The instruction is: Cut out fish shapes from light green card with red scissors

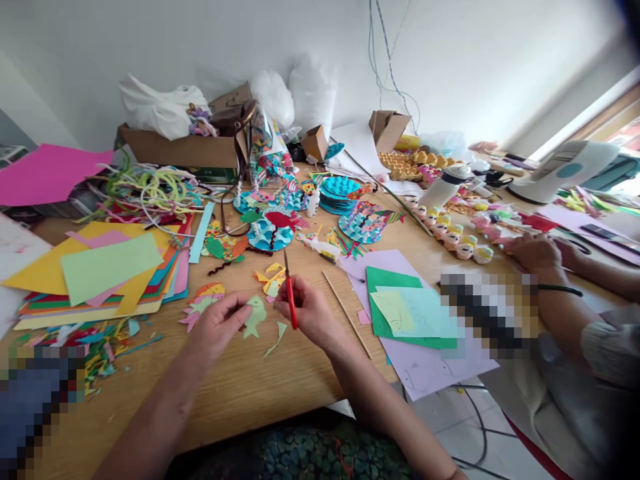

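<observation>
Between the thumb and fingers of my left hand (220, 325) is a light green paper fish (255, 317), held just above the wooden table. My right hand (307, 308) grips red-handled scissors (291, 293), whose blades point away from me and look closed. A thin green paper offcut (276, 339) lies on the table below the two hands. Left of the fish, partly behind my left hand, are pink, orange and green paper cutouts (203, 300). Yellow and orange paper pieces (271, 277) lie just beyond the scissors.
Stacked coloured paper (113, 267) and scraps (107, 350) lie left. Decorated blue discs (270, 233) and a glue bottle (325, 249) stand beyond my hands. A thin stick (347, 313) and purple sheet (430, 367) lie right. A co-worker's hands (537, 257) are at far right.
</observation>
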